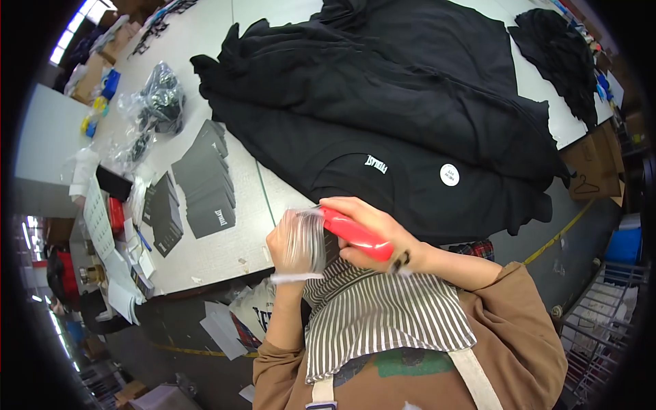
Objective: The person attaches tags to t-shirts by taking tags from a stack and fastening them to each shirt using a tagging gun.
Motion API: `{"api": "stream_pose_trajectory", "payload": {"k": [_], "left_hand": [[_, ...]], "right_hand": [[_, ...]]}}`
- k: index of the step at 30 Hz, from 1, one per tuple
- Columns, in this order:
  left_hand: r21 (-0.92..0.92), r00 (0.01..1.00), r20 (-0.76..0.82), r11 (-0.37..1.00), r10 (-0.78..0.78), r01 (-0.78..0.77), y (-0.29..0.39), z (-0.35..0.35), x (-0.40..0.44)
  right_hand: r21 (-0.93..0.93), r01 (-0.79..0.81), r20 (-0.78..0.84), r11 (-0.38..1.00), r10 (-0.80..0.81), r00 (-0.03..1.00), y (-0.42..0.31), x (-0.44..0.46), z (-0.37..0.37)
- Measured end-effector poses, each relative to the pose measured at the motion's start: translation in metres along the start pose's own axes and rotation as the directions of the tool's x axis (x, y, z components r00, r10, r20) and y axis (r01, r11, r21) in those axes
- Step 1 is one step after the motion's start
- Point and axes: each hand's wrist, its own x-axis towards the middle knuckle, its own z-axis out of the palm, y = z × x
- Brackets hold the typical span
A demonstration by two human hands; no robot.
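My right hand (374, 232) is wrapped round a red tool (355, 234), whose tip reaches toward my left hand. Beside it, my left hand (290, 242) is closed, with a bundle of thin clear plastic strands (307, 239) against its fingers; exactly what its fingertips pinch is hard to make out. Both hands are close together in front of the striped apron (389, 314), at the table's near edge. Just beyond them lies a black shirt (424, 137) with a white neck print (376, 165) and a round white sticker (449, 175).
Dark grey tags (205, 181) lie fanned on the white table (239, 253) at the left, near a clear plastic bag (160, 102). Papers (102, 212) sit at the far left. More black cloth (557, 55) and a cardboard box (594, 160) are at the right.
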Motion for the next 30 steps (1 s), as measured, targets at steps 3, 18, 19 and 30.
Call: {"api": "stream_pose_trajectory", "payload": {"k": [3, 18, 19, 30], "left_hand": [[-0.299, 0.997, 0.053, 0.954, 0.052, -0.034, -0.005, 0.021, 0.032], [-0.422, 0.933, 0.298, 0.848, -0.203, 0.32, -0.022, 0.034, 0.072], [-0.569, 0.896, 0.349, 0.697, -0.276, 0.436, -0.022, 0.032, 0.073], [-0.528, 0.868, 0.403, 0.701, -0.29, 0.479, -0.036, 0.035, 0.077]], "right_hand": [[0.617, -0.338, 0.085, 0.711, 0.367, 0.927, 0.006, -0.007, -0.029], [-0.064, -0.132, -0.03, 0.989, 0.13, 0.991, 0.018, 0.007, -0.017], [-0.155, -0.089, -0.066, 0.984, 0.079, 0.995, 0.018, 0.009, -0.012], [-0.139, -0.205, -0.105, 0.969, 0.192, 0.976, 0.02, 0.019, -0.006]]}}
